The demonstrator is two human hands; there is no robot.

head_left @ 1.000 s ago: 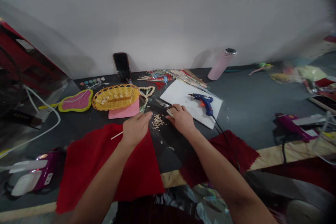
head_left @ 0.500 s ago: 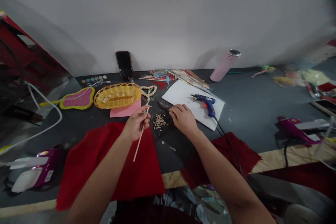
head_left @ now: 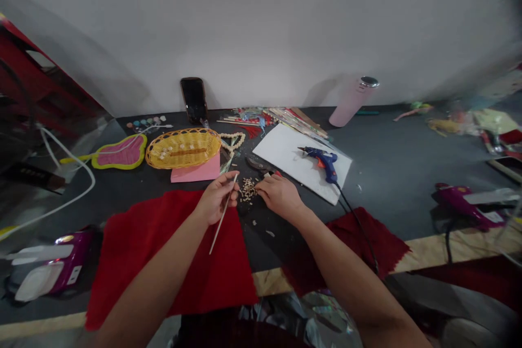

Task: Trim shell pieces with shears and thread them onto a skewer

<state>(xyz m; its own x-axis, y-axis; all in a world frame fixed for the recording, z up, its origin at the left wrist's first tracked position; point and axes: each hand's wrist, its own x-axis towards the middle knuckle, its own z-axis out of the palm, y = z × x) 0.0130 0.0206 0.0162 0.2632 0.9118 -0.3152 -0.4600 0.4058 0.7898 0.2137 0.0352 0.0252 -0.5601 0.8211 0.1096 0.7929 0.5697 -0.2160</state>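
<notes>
**A thin stick in our left hand, our right hand at the beads**

Our left hand has its fingers closed narrowly around a thin pale stick. We pinch it near its upper end, and the stick runs slanted down toward us, over the red cloth. The upper tip of the stick points to the small heap of pale beads, which lies on the dark table between our two hands.

Our right hand rests palm down, just beside the beads. Its fingers are bent and close together, and the fingertips reach the edge of the heap. We cannot tell if they hold a bead, because the beads are too small.

Behind the heap lie small pliers, and beside them a white sheet with a blue glue gun on it. Its black cord runs toward us, past a second piece of red cloth. To the left stand a yellow woven basket on a pink paper, and a pink shape with a green border. A dark phone leans on the white wall, near a pile of coloured sticks and a pink bottle. A purple device is at the right, another at the left.
</notes>
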